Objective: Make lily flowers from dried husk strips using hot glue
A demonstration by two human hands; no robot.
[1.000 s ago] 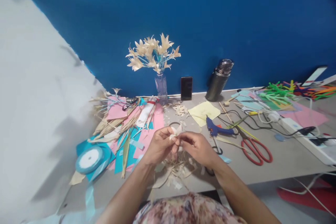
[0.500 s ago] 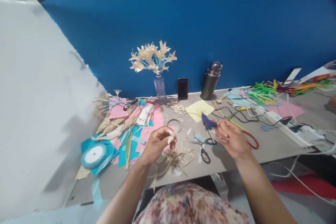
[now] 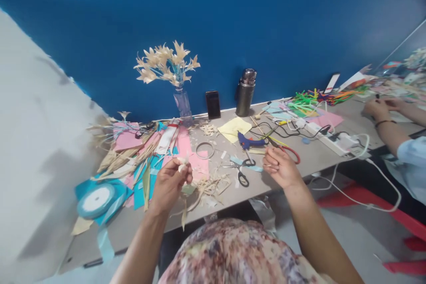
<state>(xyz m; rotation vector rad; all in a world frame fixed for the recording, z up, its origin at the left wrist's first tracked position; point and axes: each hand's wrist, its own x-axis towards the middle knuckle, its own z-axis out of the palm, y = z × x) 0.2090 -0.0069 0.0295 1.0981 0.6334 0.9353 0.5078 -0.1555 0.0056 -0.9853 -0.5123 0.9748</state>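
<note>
My left hand (image 3: 171, 182) is closed in a pinch around a small cream-coloured petal-like piece (image 3: 183, 166), held above the near part of the table. My right hand (image 3: 279, 166) hovers near the table's front edge with its fingers curled together; whatever they may hold is too small to make out. Just beyond it lies a blue glue gun (image 3: 251, 141), apart from the fingers. Black-handled scissors (image 3: 244, 171) lie between my hands. Dry husk scraps (image 3: 213, 188) are heaped beside my left hand, and a ring-shaped roll (image 3: 205, 150) lies behind it.
Cream flowers (image 3: 166, 62) stand in a clear bottle (image 3: 183, 106) by the wall, near a phone (image 3: 213, 104) and a flask (image 3: 246, 93). Ribbon (image 3: 98, 199) lies left. A power strip (image 3: 326, 137) with cables sits right. Another person's hands (image 3: 379, 108) work further right.
The view has swung right, bringing another person's hands into sight. My right hand has drawn slightly back from the glue gun. My left hand still pinches the cream piece.
</note>
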